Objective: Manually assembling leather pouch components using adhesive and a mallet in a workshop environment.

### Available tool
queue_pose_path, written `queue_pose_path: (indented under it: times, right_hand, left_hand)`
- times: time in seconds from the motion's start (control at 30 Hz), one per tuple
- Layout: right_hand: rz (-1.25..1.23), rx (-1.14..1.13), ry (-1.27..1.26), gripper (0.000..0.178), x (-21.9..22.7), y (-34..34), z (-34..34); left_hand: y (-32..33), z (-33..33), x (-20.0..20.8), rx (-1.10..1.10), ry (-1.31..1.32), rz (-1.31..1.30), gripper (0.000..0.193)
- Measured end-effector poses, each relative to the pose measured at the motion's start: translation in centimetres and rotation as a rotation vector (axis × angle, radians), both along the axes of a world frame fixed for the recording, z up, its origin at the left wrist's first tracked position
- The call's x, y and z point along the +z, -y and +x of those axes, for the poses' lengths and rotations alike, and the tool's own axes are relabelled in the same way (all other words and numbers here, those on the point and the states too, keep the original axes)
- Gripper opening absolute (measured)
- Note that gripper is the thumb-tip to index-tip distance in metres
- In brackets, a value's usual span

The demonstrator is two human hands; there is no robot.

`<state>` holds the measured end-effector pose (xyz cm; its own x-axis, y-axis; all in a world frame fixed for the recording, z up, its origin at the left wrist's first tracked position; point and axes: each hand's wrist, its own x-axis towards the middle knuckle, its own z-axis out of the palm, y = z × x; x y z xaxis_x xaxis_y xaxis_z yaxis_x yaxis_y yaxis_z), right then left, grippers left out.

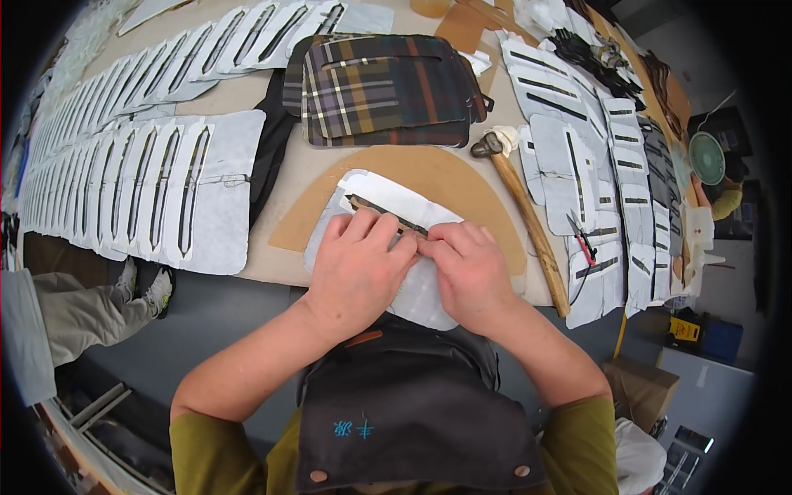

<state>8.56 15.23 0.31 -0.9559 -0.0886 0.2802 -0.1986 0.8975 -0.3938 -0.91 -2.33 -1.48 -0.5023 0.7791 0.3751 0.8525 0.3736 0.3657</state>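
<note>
A white-backed fabric panel (408,299) with rounded corners lies at a slant before me. It has a long dark slot (363,204) near its far edge. My left hand (359,268) rests on the panel, fingers bent and closed at the slot. My right hand (472,272) meets it, thumb and forefinger pinching the edge of the slot. The fingers cover most of the slot's right half, and any small piece between them is hidden. Beneath the panel is a tan half-round board (297,223).
Plaid panels (388,91) are stacked beyond the board. A wooden-handled hammer (528,223) lies to its right, near red-handled snips (586,247). Overlapping rows of slotted white panels (223,148) cover the left side, with more slotted panels (553,157) at right. Another person's legs (91,322) show at left.
</note>
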Motion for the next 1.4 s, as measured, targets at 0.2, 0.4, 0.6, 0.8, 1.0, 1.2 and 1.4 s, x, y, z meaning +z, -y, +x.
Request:
queue_pose_path:
  times: [0.2, 0.4, 0.6, 0.8, 1.0, 1.2, 1.4]
  right_hand:
    - [0.072, -0.012, 0.031, 0.032, 0.5, -0.7, 2.0]
    - [-0.111, -0.082, 0.022, 0.032, 0.2, -2.4, 3.3]
    - [-0.111, -0.128, -0.045, 0.030, 0.1, -1.6, 3.2]
    - [0.046, -0.077, -0.032, 0.032, 0.8, -2.0, 4.4]
    - [-0.223, -0.105, 0.033, 0.037, 1.1, -3.4, 4.5]
    - [-0.292, -0.087, 0.065, 0.041, 0.0, -3.3, 4.5]
    - [-0.266, -0.125, 0.023, 0.035, -0.5, -4.1, 6.4]
  left_hand:
    - [0.2, 0.4, -0.1, 0.036, 0.023, 0.027, 0.028]
    - [0.2, 0.5, -0.1, 0.058, 0.050, 0.059, 0.028]
    - [-0.1, 0.7, -0.3, 0.026, 0.054, 0.063, 0.028]
    - [-0.2, 1.0, -0.1, 0.043, 0.053, 0.063, 0.024]
    - [-0.1, 0.7, -0.4, 0.023, 0.082, 0.093, 0.023]
    - [-0.1, 0.6, -0.2, 0.026, 0.076, 0.069, 0.023]
    - [0.4, 0.4, 0.4, -0.027, 0.149, 0.091, 0.024]
